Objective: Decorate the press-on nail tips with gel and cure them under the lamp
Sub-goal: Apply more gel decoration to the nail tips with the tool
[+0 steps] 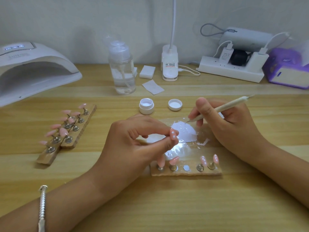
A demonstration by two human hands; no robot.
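Observation:
My left hand [133, 141] pinches a pink nail tip [173, 133] that carries white dots, held over a clear palette sheet [202, 154]. My right hand [234, 124] grips a cream dotting pen [222, 107], its tip touching the pool of white gel [184, 131] on the palette. In front of the palette lies a wooden holder strip [185, 171] with several pink tips on metal stands and one bare magnet spot. An open white gel pot [146, 106] and its lid [175, 104] stand behind the palette. The white curing lamp [33, 69] sits at far left.
Two more wooden holders [66, 136] with pink tips lie at left. A clear pump bottle [122, 69], white pads [147, 72], a desk-lamp base [169, 64], a power strip [230, 71] with chargers and a purple box [287, 67] line the back of the wooden table.

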